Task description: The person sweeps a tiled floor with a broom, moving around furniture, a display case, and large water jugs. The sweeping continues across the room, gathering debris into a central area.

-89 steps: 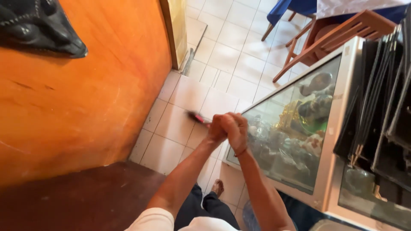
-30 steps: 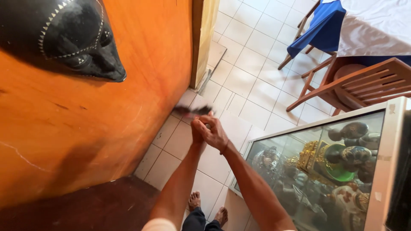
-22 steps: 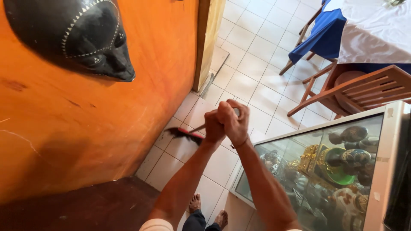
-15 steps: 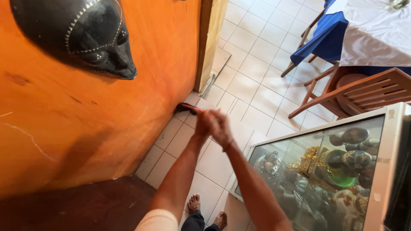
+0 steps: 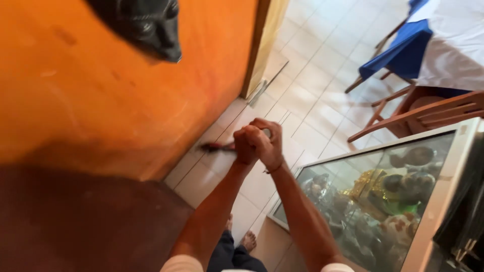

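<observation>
The broom (image 5: 214, 147) reaches down from my fists to the white tiled floor (image 5: 312, 95), its dark head blurred at the foot of the orange wall (image 5: 101, 100), to the left of my hands. My left hand (image 5: 245, 146) and right hand (image 5: 268, 143) are both clenched tight round the handle, pressed together, knuckles up, arms stretched forward and downward. A glass display case (image 5: 373, 196) stands just right of my right forearm; a dark carved mask (image 5: 143, 25) hangs above.
</observation>
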